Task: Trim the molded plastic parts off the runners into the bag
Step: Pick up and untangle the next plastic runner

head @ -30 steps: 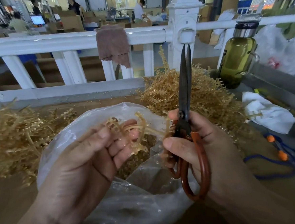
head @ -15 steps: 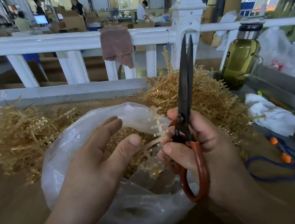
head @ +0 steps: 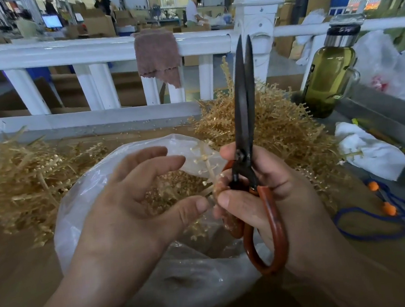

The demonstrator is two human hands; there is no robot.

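Observation:
A clear plastic bag (head: 85,211) lies open on the table in front of me, with small tan plastic parts (head: 173,192) heaped inside. My right hand (head: 272,191) grips red-handled scissors (head: 244,116), blades closed and pointing up. The same hand's thumb and fingers pinch a thin tan runner (head: 207,162) that stands upright with little beads on its branches. My left hand (head: 137,202) hovers over the bag mouth, fingers spread and relaxed, holding nothing; its thumb tip is close to the runner's lower end.
Tan runner piles sit at left (head: 22,182) and behind the scissors (head: 279,128). A white railing (head: 67,52) with a brown cloth (head: 157,57) borders the table. A green bottle (head: 326,78), white rag (head: 370,149) and blue cord (head: 381,221) lie right.
My left hand let go of the runner and opened over the bag. The runner passed to my right hand, which now pinches it beside the scissors.

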